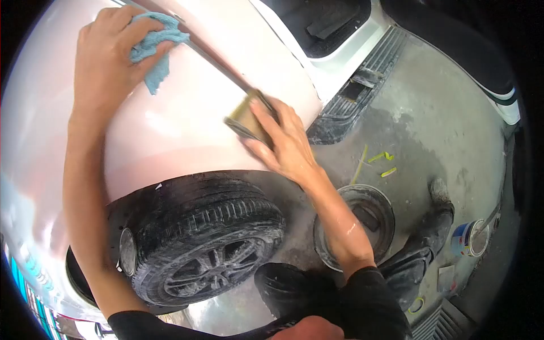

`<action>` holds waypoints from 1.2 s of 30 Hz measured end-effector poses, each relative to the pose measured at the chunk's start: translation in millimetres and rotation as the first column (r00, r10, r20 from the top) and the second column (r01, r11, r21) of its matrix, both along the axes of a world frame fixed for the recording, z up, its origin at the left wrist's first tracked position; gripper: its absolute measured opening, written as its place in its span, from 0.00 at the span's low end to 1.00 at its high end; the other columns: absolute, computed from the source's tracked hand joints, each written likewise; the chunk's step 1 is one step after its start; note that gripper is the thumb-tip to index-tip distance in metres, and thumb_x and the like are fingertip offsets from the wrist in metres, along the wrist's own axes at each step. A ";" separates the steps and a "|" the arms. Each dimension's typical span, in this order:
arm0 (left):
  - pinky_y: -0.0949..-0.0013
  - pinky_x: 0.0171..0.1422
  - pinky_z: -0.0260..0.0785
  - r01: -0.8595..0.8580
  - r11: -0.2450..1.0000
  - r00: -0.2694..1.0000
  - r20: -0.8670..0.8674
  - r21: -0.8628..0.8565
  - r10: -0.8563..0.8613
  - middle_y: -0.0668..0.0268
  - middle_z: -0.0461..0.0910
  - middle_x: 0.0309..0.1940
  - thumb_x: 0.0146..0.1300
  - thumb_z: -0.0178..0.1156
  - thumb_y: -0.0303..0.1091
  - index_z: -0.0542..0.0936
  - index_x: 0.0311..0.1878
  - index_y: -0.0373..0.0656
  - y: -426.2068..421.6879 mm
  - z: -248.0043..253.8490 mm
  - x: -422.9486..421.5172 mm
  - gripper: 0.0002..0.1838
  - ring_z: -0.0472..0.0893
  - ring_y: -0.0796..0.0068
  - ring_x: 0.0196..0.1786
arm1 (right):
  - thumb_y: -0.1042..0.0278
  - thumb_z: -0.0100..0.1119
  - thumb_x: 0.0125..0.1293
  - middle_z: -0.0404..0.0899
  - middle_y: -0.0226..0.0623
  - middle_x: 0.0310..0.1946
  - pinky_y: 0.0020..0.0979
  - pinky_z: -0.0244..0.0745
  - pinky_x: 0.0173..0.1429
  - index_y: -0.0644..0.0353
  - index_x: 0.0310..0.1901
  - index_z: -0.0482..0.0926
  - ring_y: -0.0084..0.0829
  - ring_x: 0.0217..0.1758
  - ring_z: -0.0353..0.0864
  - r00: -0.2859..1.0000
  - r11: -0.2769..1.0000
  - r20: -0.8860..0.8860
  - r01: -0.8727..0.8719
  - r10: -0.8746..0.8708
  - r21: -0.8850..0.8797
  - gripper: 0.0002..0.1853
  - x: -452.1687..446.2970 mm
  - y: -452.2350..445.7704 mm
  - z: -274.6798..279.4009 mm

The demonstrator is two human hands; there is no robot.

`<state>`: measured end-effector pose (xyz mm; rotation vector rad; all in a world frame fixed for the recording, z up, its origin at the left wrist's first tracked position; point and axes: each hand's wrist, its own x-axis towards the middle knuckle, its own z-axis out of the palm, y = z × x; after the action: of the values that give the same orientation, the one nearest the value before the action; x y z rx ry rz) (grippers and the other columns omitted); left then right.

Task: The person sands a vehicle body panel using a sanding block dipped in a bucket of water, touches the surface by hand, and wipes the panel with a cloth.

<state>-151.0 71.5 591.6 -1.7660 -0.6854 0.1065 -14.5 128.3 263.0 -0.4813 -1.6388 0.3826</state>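
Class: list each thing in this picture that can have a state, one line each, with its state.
Cloth: crumpled, held in left hand
Block: gripped by right hand, against car panel
Car door: open
Tyre: smeared with pale grime
Bucket: open-topped
Yellow strip: loose on floor
Tin: on floor, contents unclear

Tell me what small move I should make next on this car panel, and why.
I'd probably slide the tan block a short way along the pale pink panel: your right hand already has it at the surface, while your left hand holds the blue cloth off to one side, seemingly handy for wiping.
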 end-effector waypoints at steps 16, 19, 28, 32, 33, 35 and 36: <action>0.55 0.57 0.70 0.026 1.000 0.999 0.043 -0.016 -0.026 0.67 0.86 0.49 0.58 0.79 0.39 0.88 0.47 0.50 -2.8 3.6 -10.3 0.15 0.82 0.60 0.55 | 0.52 0.76 0.65 0.70 0.59 0.71 0.53 0.71 0.75 0.57 0.78 0.73 0.60 0.71 0.73 0.997 0.997 -0.019 -0.070 0.069 -0.022 0.42 -8.2 1.0 -6.4; 0.55 0.57 0.70 0.028 0.999 0.999 0.036 0.027 -0.029 0.68 0.86 0.49 0.57 0.80 0.39 0.88 0.47 0.50 -1.2 -0.2 -8.6 0.16 0.82 0.61 0.55 | 0.53 0.75 0.66 0.70 0.60 0.70 0.53 0.71 0.74 0.58 0.77 0.72 0.60 0.70 0.73 0.998 0.998 -0.057 -0.015 0.019 0.067 0.41 -14.1 3.0 24.9; 0.54 0.58 0.70 0.036 0.999 0.996 0.086 0.024 -0.038 0.68 0.85 0.51 0.56 0.80 0.40 0.88 0.46 0.50 -1.8 -3.3 -9.2 0.16 0.81 0.60 0.58 | 0.53 0.75 0.64 0.69 0.60 0.73 0.52 0.69 0.77 0.58 0.77 0.73 0.60 0.74 0.72 1.000 0.999 -0.006 -0.023 0.024 0.049 0.41 -11.5 6.8 2.0; 0.54 0.55 0.69 -0.055 0.998 0.997 0.060 0.006 0.055 0.67 0.85 0.47 0.57 0.79 0.41 0.88 0.44 0.50 -5.9 -4.2 -2.2 0.14 0.81 0.60 0.54 | 0.53 0.73 0.67 0.72 0.59 0.65 0.53 0.73 0.67 0.60 0.72 0.76 0.60 0.60 0.75 0.997 0.984 -0.063 -0.028 0.040 0.176 0.35 -11.7 5.1 83.1; 0.55 0.56 0.67 -0.101 0.995 0.993 0.069 0.011 0.100 0.66 0.84 0.45 0.56 0.79 0.42 0.88 0.43 0.51 -9.8 -6.4 8.3 0.14 0.79 0.61 0.53 | 0.54 0.75 0.66 0.72 0.58 0.66 0.52 0.73 0.69 0.60 0.73 0.76 0.60 0.62 0.75 0.999 0.984 -0.043 -0.019 0.027 0.176 0.36 -11.8 5.7 79.3; 0.56 0.57 0.65 -0.131 0.991 0.988 0.087 0.022 0.128 0.66 0.82 0.44 0.55 0.80 0.44 0.88 0.42 0.52 -14.9 -4.5 12.3 0.14 0.77 0.61 0.51 | 0.55 0.77 0.65 0.72 0.59 0.67 0.52 0.73 0.71 0.58 0.75 0.75 0.60 0.65 0.75 0.996 0.994 -0.043 -0.071 0.075 0.081 0.38 -11.3 -0.6 49.3; 0.56 0.56 0.65 -0.117 0.993 0.989 0.095 0.011 0.116 0.66 0.82 0.44 0.56 0.80 0.44 0.88 0.42 0.52 -14.9 -4.5 11.7 0.15 0.77 0.62 0.51 | 0.55 0.77 0.64 0.72 0.59 0.67 0.52 0.73 0.71 0.57 0.75 0.75 0.60 0.66 0.75 0.997 0.997 -0.040 -0.070 0.071 0.020 0.39 -12.2 -7.9 32.3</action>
<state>-139.3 56.6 587.1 -1.7232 -0.8558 0.0977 -26.7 120.5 295.3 -0.4002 -1.6212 0.4268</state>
